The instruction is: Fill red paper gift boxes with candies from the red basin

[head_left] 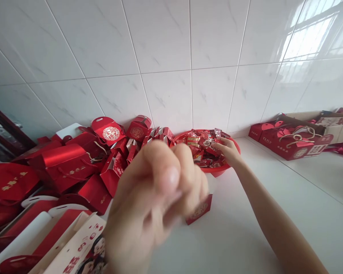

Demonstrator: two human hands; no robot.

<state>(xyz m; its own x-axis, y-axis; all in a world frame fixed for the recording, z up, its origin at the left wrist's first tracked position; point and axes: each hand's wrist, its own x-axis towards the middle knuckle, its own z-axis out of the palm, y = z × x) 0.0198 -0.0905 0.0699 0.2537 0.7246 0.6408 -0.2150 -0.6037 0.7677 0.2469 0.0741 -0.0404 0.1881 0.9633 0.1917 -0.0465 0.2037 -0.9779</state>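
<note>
Close to the camera, my left hand (pixel 160 186) is raised with its fingers curled into a loose fist, partly blurred. Nothing shows in it. Behind it, a small red box (pixel 201 210) stands on the white counter, partly covered by the fingers. My right hand (pixel 230 150) reaches over the right rim of a red plastic basin (pixel 236 147). Its thumb and fingers close on a red wrapped candy (pixel 214 149) among many others in red and gold wrappers. The fingertips are partly hidden by the wrappers.
Red gift boxes (pixel 63 163) crowd the left side, some with rope handles. Several small open red boxes (pixel 114 169) stand beside the basin. At the right are more boxes with cord handles (pixel 295 146) and a purple ribbon (pixel 341 151). A tiled wall (pixel 168 95) rises behind.
</note>
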